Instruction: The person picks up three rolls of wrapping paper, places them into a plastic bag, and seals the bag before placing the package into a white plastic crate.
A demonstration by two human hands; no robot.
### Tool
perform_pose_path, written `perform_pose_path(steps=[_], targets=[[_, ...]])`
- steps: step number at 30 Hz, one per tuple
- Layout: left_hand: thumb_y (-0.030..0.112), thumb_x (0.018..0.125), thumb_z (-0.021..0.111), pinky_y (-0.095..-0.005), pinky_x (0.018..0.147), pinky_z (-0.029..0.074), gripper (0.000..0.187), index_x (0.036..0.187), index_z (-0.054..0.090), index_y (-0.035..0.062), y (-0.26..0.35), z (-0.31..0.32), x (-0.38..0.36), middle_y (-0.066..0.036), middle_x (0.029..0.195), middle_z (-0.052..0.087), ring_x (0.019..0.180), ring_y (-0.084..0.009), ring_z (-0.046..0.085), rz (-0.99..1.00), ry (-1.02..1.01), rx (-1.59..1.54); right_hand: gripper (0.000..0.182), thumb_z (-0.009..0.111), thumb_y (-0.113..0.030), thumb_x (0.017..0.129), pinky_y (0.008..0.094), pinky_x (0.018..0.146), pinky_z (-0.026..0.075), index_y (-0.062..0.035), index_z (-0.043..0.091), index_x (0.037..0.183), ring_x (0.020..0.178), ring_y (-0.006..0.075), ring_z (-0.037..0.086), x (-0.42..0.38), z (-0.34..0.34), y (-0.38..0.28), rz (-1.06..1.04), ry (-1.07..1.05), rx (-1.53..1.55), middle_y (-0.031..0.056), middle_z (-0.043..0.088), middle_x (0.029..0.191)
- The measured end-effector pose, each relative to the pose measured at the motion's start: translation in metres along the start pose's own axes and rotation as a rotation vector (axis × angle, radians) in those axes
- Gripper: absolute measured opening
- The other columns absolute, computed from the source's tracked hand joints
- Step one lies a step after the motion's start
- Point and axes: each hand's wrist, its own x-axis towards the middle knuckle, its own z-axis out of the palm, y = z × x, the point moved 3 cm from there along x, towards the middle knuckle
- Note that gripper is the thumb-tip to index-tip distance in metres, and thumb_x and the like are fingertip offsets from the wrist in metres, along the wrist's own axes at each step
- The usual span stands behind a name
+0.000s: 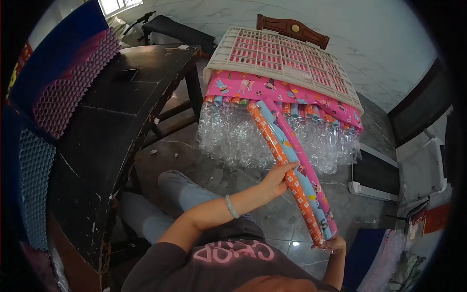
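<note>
Three rolls of wrapping paper lie side by side in my hands: an orange patterned roll (300, 198), a light blue roll (293, 155) and a pink roll (315, 187). Clear film seems to cover them. My left hand (280, 179), with a pale bracelet on its wrist, is closed around the rolls near their middle. At their lower end, my right hand (334, 244) grips them, its fingers partly hidden. The upper ends reach a stack of similar rolls (292, 111), whose clear plastic wrap (243, 136) hangs down in front.
A cream plastic crate (221, 56) lies over pink printed paper (248, 83) on the stack. To the left stands a worn black table (104, 117) bearing bundled tubes (73, 87). A wooden chair back (292, 29) is behind; a treadmill (374, 175) and a blue bundle (362, 255) are at right.
</note>
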Motion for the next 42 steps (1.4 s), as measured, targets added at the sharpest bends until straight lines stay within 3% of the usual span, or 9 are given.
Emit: perform_pose_path(steps=[15, 19, 23, 29, 31, 33, 37, 39, 42], targets=[[0.012, 0.087, 0.061, -0.0381, 0.083, 0.053, 0.021, 0.105, 0.054, 0.0027, -0.025, 0.043, 0.018, -0.007, 0.095, 0.062, 0.089, -0.0215, 0.063, -0.102, -0.005, -0.075, 0.082, 0.070, 0.010, 0.059, 0.0634, 0.069, 0.054, 0.0157, 0.030, 0.130, 0.102, 0.0456, 0.057, -0.040, -0.024, -0.004, -0.363, 0.089, 0.419, 0.0322, 0.047, 0.121], [0.012, 0.087, 0.062, -0.0381, 0.083, 0.054, 0.022, 0.106, 0.054, 0.0033, -0.029, 0.050, 0.018, -0.007, 0.095, 0.062, 0.089, -0.0214, 0.063, -0.074, -0.038, -0.079, 0.083, 0.071, 0.008, 0.059, 0.0642, 0.068, 0.053, 0.0173, 0.029, 0.129, 0.103, 0.0456, 0.056, -0.040, -0.015, -0.021, -0.428, 0.014, 0.223, 0.0338, 0.046, 0.121], [0.015, 0.089, 0.060, -0.0386, 0.088, 0.052, 0.028, 0.112, 0.052, 0.0021, -0.048, 0.055, 0.016, -0.009, 0.103, 0.061, 0.095, -0.0218, 0.062, -0.061, -0.038, -0.062, 0.073, 0.069, 0.001, 0.066, 0.0443, 0.047, 0.058, 0.0243, 0.030, 0.124, 0.069, 0.0399, 0.067, -0.056, -0.031, -0.021, -0.534, 0.250, 0.095, 0.0348, 0.058, 0.100], [0.014, 0.088, 0.061, -0.0399, 0.087, 0.053, 0.029, 0.113, 0.051, 0.0029, -0.054, 0.069, 0.028, -0.008, 0.102, 0.061, 0.095, -0.0222, 0.062, -0.186, -0.047, -0.090, 0.078, 0.073, -0.005, 0.064, 0.0373, 0.042, 0.054, 0.0240, 0.031, 0.122, 0.055, 0.0322, 0.065, -0.078, -0.064, 0.006, -0.727, 0.531, 0.291, 0.0331, 0.060, 0.095], [0.014, 0.087, 0.062, -0.0404, 0.087, 0.053, 0.029, 0.112, 0.051, 0.0029, -0.047, 0.070, 0.034, -0.008, 0.102, 0.061, 0.095, -0.0223, 0.062, -0.177, -0.041, -0.079, 0.081, 0.075, -0.009, 0.063, 0.0353, 0.039, 0.052, 0.0231, 0.032, 0.123, 0.050, 0.0296, 0.063, -0.075, -0.053, -0.011, -0.761, 0.358, 0.008, 0.0313, 0.061, 0.094], [0.012, 0.087, 0.062, -0.0417, 0.087, 0.053, 0.028, 0.111, 0.051, 0.0028, -0.036, 0.072, 0.040, -0.008, 0.099, 0.061, 0.093, -0.0226, 0.063, -0.152, -0.014, -0.071, 0.073, 0.072, -0.004, 0.068, 0.0438, 0.075, 0.056, 0.0200, 0.035, 0.126, 0.100, 0.0365, 0.062, -0.059, -0.013, -0.038, -0.642, 0.023, 0.011, 0.0313, 0.055, 0.114], [0.012, 0.086, 0.063, -0.0419, 0.083, 0.055, 0.026, 0.108, 0.054, 0.0013, 0.005, 0.060, 0.064, -0.009, 0.093, 0.063, 0.087, -0.0223, 0.064, -0.102, -0.026, 0.037, 0.048, 0.067, 0.001, 0.070, 0.0583, 0.073, 0.055, 0.0136, 0.050, 0.114, 0.093, 0.0390, 0.063, -0.013, 0.007, -0.023, -0.374, 0.172, 0.304, 0.0291, 0.059, 0.106], [0.015, 0.086, 0.063, -0.0404, 0.074, 0.057, 0.022, 0.102, 0.057, 0.0009, 0.022, 0.040, 0.080, -0.009, 0.088, 0.065, 0.078, -0.0220, 0.066, -0.002, 0.014, 0.066, 0.035, 0.067, -0.005, 0.078, 0.0459, 0.080, 0.055, 0.0079, 0.060, 0.109, 0.093, 0.0278, 0.064, 0.015, 0.047, -0.012, -0.449, 0.092, 0.054, 0.0194, 0.064, 0.102], [0.017, 0.087, 0.063, -0.0368, 0.064, 0.059, 0.025, 0.105, 0.054, 0.0007, 0.051, 0.029, 0.049, -0.009, 0.083, 0.065, 0.073, -0.0217, 0.067, 0.037, 0.121, 0.287, 0.028, 0.070, -0.012, 0.081, 0.0314, 0.078, 0.051, 0.0046, 0.066, 0.103, 0.091, 0.0171, 0.062, 0.058, 0.093, 0.001, 0.068, 0.022, -0.437, 0.0121, 0.066, 0.103]])
